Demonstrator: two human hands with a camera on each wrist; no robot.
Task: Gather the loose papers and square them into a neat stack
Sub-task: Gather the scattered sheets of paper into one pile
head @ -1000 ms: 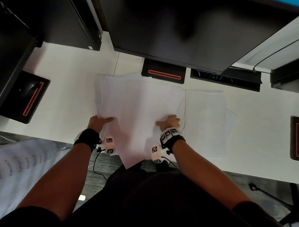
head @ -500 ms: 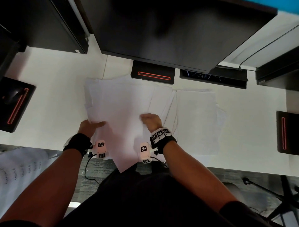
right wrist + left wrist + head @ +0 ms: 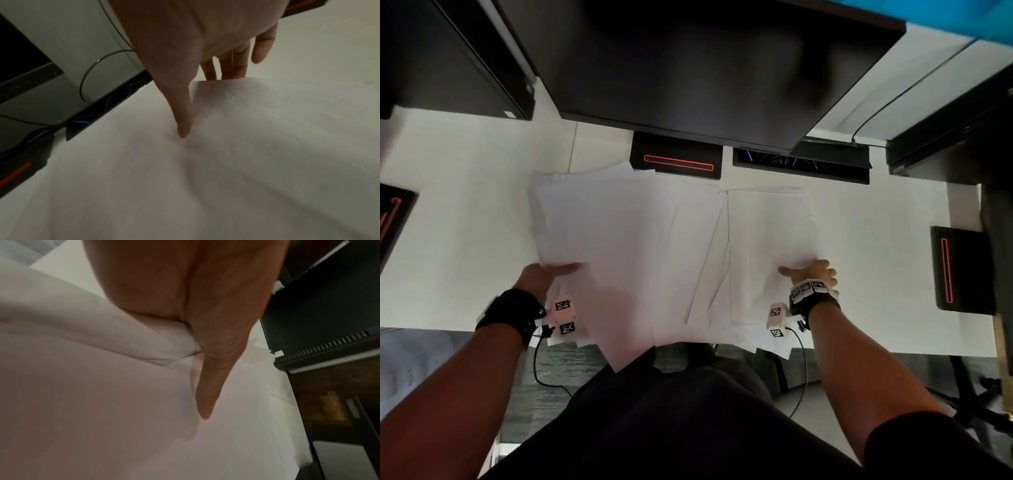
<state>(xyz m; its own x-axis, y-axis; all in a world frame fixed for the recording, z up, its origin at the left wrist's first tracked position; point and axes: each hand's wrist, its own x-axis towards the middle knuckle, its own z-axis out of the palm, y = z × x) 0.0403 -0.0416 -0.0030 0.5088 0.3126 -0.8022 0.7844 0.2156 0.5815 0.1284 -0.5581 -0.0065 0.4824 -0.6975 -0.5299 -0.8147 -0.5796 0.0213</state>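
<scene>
Loose white papers lie fanned across the white desk [image 3: 465, 212]. A thick skewed left pile [image 3: 613, 240] overhangs the front edge, and several sheets [image 3: 705, 260] slant between it and the right sheets [image 3: 767, 233]. My left hand [image 3: 548, 274] holds the left pile at its near left edge, thumb [image 3: 205, 394] flat on top, fingers hidden beneath. My right hand [image 3: 810, 272] pinches the right sheets at their right edge, thumb [image 3: 183, 116] on top, fingers [image 3: 234, 68] slipped under the paper [image 3: 267, 129].
A dark monitor [image 3: 705, 68] hangs over the back of the desk. Black boxes with red lines sit behind the papers [image 3: 676, 161], at right [image 3: 959, 270] and at left [image 3: 390, 219]. A cable tray [image 3: 801, 161] lies at the back. A printed sheet [image 3: 400, 370] lies below the desk's left edge.
My right hand has left the middle of the left pile and moved right, where it now pinches the right sheets' edge. My left hand keeps its hold.
</scene>
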